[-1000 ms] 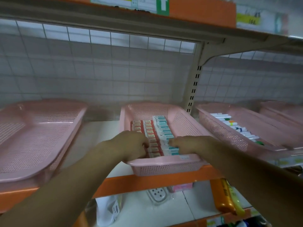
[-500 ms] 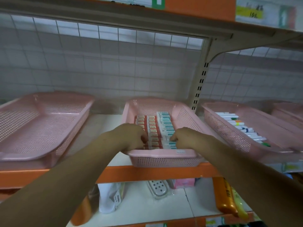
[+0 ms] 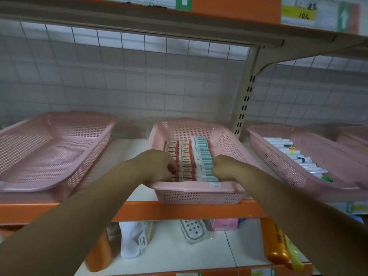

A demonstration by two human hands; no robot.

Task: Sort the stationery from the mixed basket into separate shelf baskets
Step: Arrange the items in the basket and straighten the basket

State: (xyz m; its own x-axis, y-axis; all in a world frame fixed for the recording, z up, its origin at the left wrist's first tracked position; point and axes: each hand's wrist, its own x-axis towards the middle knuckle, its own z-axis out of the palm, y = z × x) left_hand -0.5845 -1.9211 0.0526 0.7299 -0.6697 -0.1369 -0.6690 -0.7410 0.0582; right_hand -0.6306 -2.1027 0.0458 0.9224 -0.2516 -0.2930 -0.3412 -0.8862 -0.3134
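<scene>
A pink mesh basket (image 3: pixel 191 186) stands in the middle of the shelf. It holds two rows of small red boxes (image 3: pixel 186 154) and one row of teal-and-white boxes (image 3: pixel 202 148). My left hand (image 3: pixel 157 166) reaches over the front rim, its fingers curled on the near red boxes. My right hand (image 3: pixel 225 168) is curled against the near end of the teal row. Both sets of fingertips are partly hidden among the boxes.
An empty pink basket (image 3: pixel 29 184) sits to the left. A pink basket (image 3: pixel 278 168) to the right holds several markers (image 3: pixel 294 154). The lower shelf holds an orange bottle (image 3: pixel 275 242), a white pack (image 3: pixel 133 238) and a soap dish (image 3: pixel 192 230). A shelf post (image 3: pixel 245 100) rises behind.
My head has tilted slightly, so the baskets sit a little lower and closer in view. Both hands stay at the near ends of the rows, with the right hand shifted slightly toward the teal boxes.
</scene>
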